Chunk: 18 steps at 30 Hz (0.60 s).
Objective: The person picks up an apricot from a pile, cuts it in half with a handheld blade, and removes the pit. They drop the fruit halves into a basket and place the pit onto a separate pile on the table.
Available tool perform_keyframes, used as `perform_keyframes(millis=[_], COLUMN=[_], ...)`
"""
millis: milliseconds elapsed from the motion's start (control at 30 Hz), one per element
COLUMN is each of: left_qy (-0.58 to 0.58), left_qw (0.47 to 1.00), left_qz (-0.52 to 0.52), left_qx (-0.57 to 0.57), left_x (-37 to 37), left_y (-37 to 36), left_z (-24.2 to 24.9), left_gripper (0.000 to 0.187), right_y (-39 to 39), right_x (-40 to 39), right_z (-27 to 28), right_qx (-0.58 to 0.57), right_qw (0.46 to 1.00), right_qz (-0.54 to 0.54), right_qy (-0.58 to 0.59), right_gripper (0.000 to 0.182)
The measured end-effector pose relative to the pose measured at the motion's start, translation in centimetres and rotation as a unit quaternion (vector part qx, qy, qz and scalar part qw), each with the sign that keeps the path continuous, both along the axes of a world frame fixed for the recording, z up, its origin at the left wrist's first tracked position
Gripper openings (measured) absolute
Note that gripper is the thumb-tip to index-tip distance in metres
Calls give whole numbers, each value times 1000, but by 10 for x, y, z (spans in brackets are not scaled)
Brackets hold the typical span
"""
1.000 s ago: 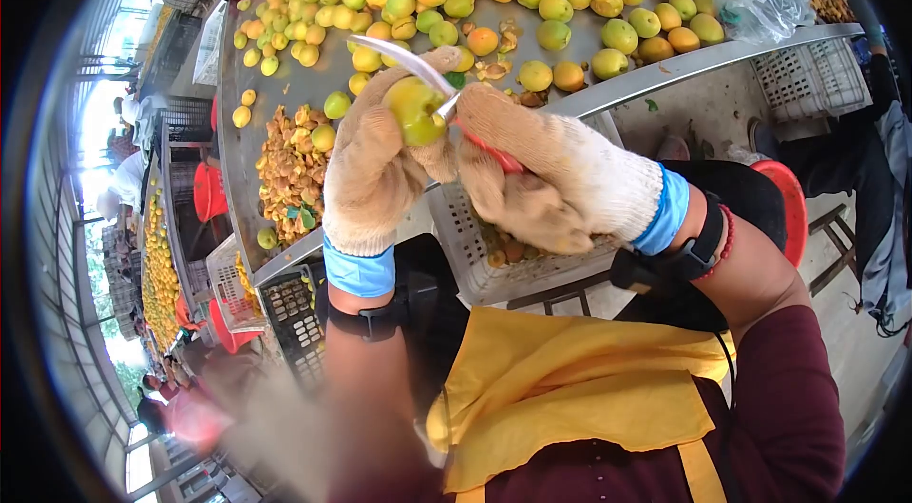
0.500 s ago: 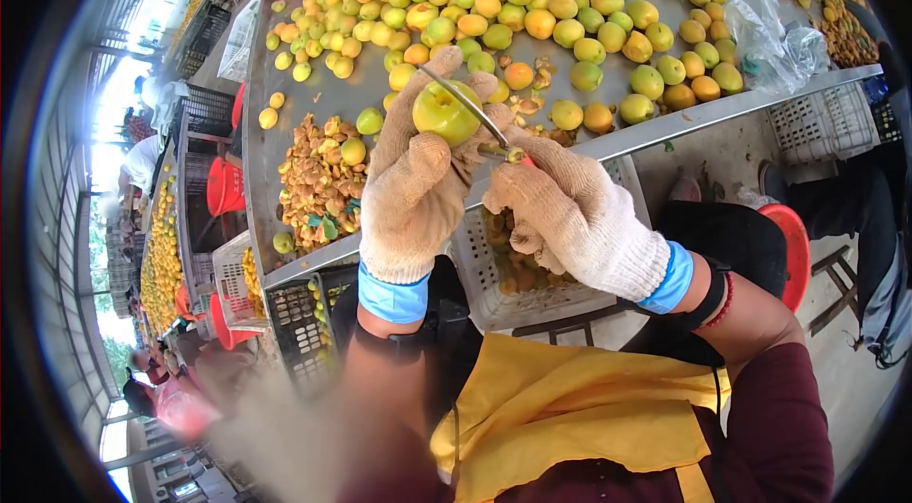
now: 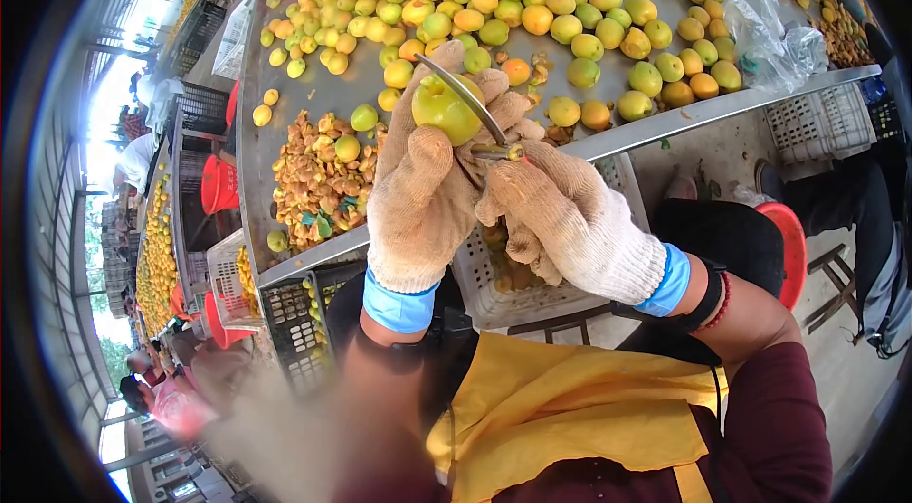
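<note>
My left hand (image 3: 414, 204), in a stained knit glove, is closed around a yellow-green apricot (image 3: 443, 113) above the table's front edge. In my gloved right hand (image 3: 575, 218) is a curved knife (image 3: 475, 107) whose narrow metal blade lies across the upper right of the fruit. My right fingers wrap its handle, so most of that is hidden; a small red and yellowish part shows by the knuckles. Both hands meet at the fingertips. Behind them, many apricots (image 3: 565, 28) cover the metal table (image 3: 318, 96), and a heap of cut pieces (image 3: 318, 182) lies left of my left hand.
A white crate (image 3: 494, 299) with fruit pieces stands below my hands, beside a black crate (image 3: 294, 332). A clear plastic bag (image 3: 774, 42) lies by the table's right edge. Red buckets (image 3: 220, 185) stand at left. Another person's dark-clothed legs (image 3: 845, 208) are at right.
The view has shifted slightly. My left hand has moved a little right and up relative to the table, with the apricot still in it and the blade still across the fruit.
</note>
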State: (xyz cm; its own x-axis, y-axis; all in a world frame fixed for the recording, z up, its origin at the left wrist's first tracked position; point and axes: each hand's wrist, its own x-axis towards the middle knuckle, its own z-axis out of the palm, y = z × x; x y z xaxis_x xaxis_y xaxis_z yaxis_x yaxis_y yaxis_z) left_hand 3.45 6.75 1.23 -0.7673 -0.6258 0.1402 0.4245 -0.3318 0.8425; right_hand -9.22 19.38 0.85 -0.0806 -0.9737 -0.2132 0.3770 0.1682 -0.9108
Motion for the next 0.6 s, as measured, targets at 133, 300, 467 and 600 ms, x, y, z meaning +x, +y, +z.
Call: perform_keyframes(millis=[133,300,467,600], left_qy=[35,17,-135,-184], left_qw=[999,998,983,971], left_qz=[-8,50,100,31], left_qx=[0,-14,-74,-146], left_x=[-2,-9,1,16], left_y=[4,26,15,-13], left_z=[-4,5,3,14], left_gripper=[83,82,89,93], right_y=[0,1,-6,-6], right_x=[4,9,2,-24], right_z=[1,5,-6,30], right_qx=[9,-11,19,116], right_qw=[1000,1000,997,983], right_qz=[-13,3,7,139], right_qy=[-18,27,71,0], right_gripper=[43,49,47,48])
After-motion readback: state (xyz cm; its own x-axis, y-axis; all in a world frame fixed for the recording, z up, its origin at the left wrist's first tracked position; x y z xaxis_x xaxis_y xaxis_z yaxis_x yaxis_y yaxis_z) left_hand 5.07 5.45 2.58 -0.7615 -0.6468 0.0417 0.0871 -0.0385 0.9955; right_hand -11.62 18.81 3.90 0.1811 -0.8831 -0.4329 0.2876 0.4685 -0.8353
